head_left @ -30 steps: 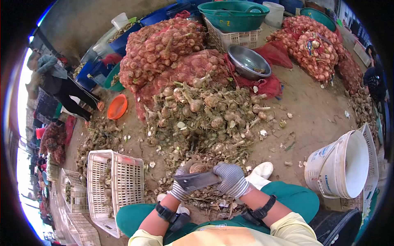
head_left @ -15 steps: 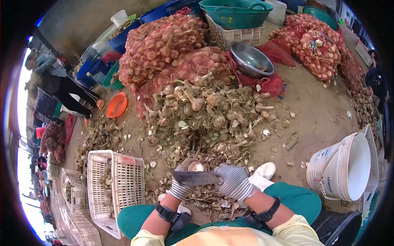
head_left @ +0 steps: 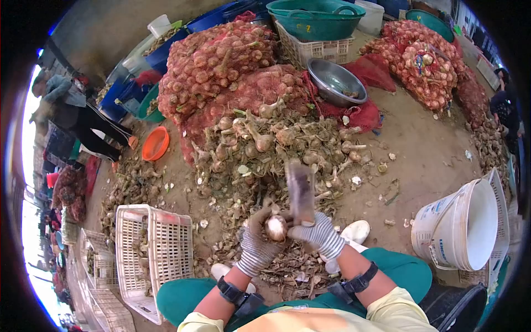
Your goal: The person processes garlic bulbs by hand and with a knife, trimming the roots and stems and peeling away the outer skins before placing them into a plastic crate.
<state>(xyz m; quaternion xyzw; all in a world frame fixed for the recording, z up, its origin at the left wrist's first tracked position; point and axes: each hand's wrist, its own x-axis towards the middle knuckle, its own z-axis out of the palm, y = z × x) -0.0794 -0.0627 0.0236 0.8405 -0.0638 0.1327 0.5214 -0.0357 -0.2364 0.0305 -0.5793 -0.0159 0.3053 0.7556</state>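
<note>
My left hand [head_left: 255, 247], in a striped work glove, grips a pale garlic bulb [head_left: 276, 227] just in front of my knees. My right hand [head_left: 319, 237], gloved the same way, holds a cleaver [head_left: 301, 191] whose wide blade points up and away from me, blurred by motion, right beside the bulb. Beyond both hands lies a big heap of untrimmed garlic bulbs with stems and roots [head_left: 276, 149]. Cut roots and dry skins [head_left: 287, 265] litter the ground under my hands.
A white plastic crate [head_left: 149, 249] stands at my left, a white bucket [head_left: 462, 224] at my right. Red mesh sacks of garlic [head_left: 221, 61], a steel bowl [head_left: 336, 82], a teal tub [head_left: 314, 19] and an orange bowl [head_left: 156, 144] lie beyond. A person [head_left: 72, 110] bends over at far left.
The cleaver lay flat across both hands; now my right hand has swung its blade upright. My left hand has turned, showing the garlic bulb in its fingers.
</note>
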